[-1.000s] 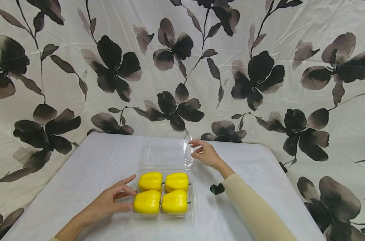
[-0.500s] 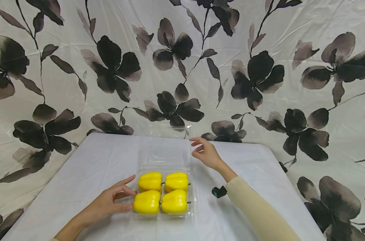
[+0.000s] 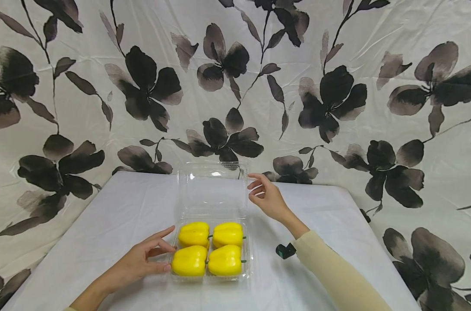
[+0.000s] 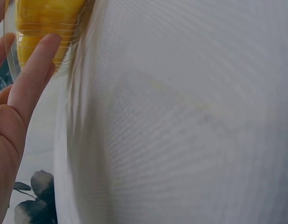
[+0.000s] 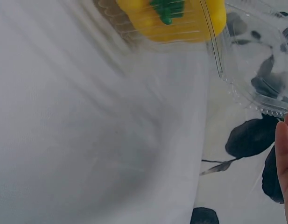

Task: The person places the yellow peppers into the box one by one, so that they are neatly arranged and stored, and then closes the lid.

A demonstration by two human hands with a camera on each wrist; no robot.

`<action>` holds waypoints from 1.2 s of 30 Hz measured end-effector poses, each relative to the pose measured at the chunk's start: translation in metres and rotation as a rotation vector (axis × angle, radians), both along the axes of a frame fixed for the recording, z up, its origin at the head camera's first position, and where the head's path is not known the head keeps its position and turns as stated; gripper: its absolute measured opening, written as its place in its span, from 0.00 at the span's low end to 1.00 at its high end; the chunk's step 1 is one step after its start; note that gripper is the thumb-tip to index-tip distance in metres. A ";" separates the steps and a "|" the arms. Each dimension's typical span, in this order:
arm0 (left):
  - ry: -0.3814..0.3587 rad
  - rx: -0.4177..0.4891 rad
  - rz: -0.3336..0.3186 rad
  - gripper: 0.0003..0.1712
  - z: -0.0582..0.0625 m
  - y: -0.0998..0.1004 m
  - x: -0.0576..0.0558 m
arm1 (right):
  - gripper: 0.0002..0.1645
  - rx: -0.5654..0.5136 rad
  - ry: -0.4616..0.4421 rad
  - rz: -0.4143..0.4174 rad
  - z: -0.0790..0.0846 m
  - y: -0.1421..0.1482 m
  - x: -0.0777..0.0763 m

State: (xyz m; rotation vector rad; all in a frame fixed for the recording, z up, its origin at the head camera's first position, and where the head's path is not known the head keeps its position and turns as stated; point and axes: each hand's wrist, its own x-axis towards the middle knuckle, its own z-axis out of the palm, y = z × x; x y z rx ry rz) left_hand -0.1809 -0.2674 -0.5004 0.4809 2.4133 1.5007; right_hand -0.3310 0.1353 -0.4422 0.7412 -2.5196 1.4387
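A clear plastic clamshell container (image 3: pixel 249 268) holds several yellow bell peppers (image 3: pixel 225 260) in its base, stems to the right. Its hinged lid (image 3: pixel 212 196) stands raised at the back. My left hand (image 3: pixel 143 258) is at the base's left side, thumb near the front corner; in the left wrist view, an extended finger (image 4: pixel 34 77) touches the wall over the yellow peppers (image 4: pixel 45 18). My right hand (image 3: pixel 272 198) is at the lid's right edge with fingers slightly bent. The right wrist view shows only a few fingers (image 5: pixel 284 149) by the lid's beaded rim (image 5: pixel 270 111).
A white cloth covers the table (image 3: pixel 115 207). Beside the right sleeve (image 3: pixel 332 268) lies a small dark object (image 3: pixel 285 251). Behind the table hangs a white curtain (image 3: pixel 274 108) with dark printed flowers.
The lid has tilted up from lying further back, and its top edge is higher. My right hand has moved slightly up and right with it. The left hand and peppers stay put.
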 end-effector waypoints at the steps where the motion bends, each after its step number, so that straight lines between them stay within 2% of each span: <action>1: -0.002 0.001 -0.001 0.18 0.000 0.000 0.000 | 0.41 -0.002 0.004 -0.001 0.001 0.000 0.001; 15: -0.003 -0.003 0.020 0.18 0.001 0.002 -0.001 | 0.44 -0.033 0.025 0.005 0.003 0.006 0.008; 24: -0.005 -0.001 0.018 0.19 0.002 0.004 0.000 | 0.50 -0.062 0.023 0.010 0.004 0.007 0.013; 31: 0.004 -0.002 0.004 0.18 0.002 0.004 -0.001 | 0.44 -0.059 0.042 0.020 0.025 0.004 0.036; 36: 0.011 -0.008 0.008 0.18 0.002 0.004 -0.001 | 0.39 -0.005 0.085 0.015 0.012 0.010 0.027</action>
